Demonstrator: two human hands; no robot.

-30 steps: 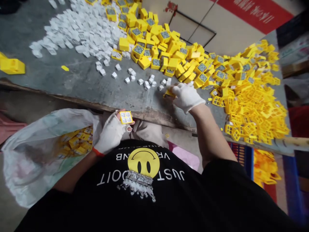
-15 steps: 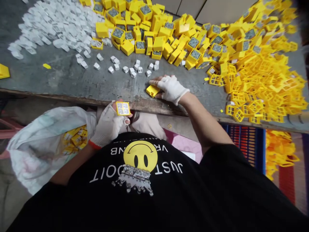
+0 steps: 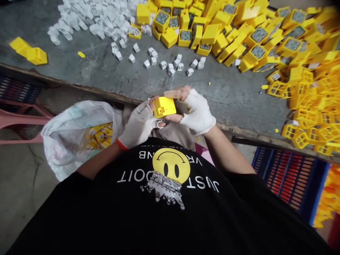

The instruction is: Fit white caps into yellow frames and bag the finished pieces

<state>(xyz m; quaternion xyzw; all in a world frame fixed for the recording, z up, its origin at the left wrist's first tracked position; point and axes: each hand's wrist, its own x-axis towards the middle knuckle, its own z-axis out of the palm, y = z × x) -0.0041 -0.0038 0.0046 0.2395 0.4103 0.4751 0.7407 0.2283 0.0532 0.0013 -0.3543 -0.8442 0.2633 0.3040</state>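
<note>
A yellow plastic case is held between my two hands, just off the table's front edge. My left hand, in a fingerless white glove, is closed at its left side. Across from it, the fingers and thumb of my gloved right hand grip the top and right side. A small notch shows on the case's near face. The yellow frame with four pale panes seen earlier in my left hand is out of sight; whether it lies under the case I cannot tell.
On the grey table lie small white caps, yellow cases with grey inserts and yellow window frames. Left of me, a white bag holds yellow pieces. A blue crate stands below right, a pink chair at left.
My right hand has brought the yellow case from the tabletop to my left hand, and both now hold it. The pale-paned frame has gone from sight. The view has shifted left.
</note>
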